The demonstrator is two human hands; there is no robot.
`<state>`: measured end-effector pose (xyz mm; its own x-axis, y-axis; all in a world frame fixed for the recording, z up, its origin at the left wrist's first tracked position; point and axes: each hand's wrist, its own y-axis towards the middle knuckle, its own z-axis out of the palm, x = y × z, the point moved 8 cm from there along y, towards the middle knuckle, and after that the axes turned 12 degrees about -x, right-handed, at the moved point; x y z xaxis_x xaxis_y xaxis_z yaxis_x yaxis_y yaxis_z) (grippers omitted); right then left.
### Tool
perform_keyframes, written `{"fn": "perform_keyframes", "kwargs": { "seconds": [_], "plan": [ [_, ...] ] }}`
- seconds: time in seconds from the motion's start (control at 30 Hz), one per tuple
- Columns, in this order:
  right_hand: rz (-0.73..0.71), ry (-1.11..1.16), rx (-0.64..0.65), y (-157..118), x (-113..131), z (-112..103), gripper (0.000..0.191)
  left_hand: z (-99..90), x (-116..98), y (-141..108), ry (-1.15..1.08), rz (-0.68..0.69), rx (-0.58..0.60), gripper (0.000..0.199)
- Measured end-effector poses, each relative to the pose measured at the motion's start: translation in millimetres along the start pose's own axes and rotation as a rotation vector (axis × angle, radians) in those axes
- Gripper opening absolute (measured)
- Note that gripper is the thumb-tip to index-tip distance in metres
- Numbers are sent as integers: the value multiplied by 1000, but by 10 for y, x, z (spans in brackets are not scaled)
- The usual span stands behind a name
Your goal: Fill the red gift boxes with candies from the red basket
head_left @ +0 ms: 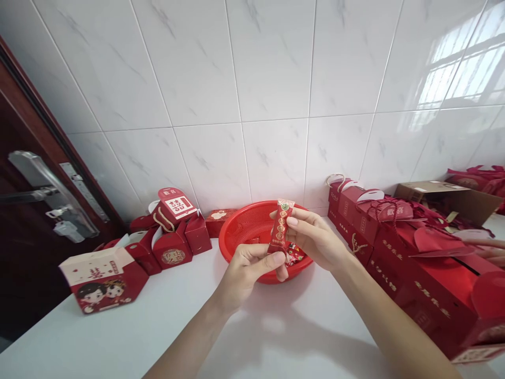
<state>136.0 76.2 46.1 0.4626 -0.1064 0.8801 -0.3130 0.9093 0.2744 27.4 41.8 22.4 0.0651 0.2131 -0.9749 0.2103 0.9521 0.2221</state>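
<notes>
A slim red snack packet (281, 226) with gold print and a pale crimped top end is held upright between my two hands. My left hand (252, 266) pinches its lower end between thumb and fingers. Higher up, my right hand (315, 234) grips its right side, thumb on the front. Both hands are over a round red plastic basket (232, 237) with perforated walls. Inside it lie small red wrapped sweets (295, 253), partly hidden by my hands.
Red gift boxes (169, 247) cluster on the left, one with a cartoon couple (102, 287). Larger red handled boxes (414, 273) line the right. Behind them stands an open cardboard box (473, 197). Another person's hand (489, 250) shows at the right edge. A tiled wall (276, 79) backs the white table (177, 305).
</notes>
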Motion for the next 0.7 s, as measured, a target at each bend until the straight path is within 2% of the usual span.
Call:
{"fn": "perform_keyframes", "kwargs": {
  "seconds": [0.47, 0.63, 0.7],
  "plan": [
    [-21, 17, -6, -14, 29, 24, 21, 34, 40, -1, 27, -15, 31, 34],
    [-19, -11, -42, -5, 7, -13, 23, 37, 93, 34, 30, -36, 52, 31],
    [-39, -13, -75, 2, 30, -39, 24, 18, 123, 62, 102, -30, 50, 29]
  ]
}}
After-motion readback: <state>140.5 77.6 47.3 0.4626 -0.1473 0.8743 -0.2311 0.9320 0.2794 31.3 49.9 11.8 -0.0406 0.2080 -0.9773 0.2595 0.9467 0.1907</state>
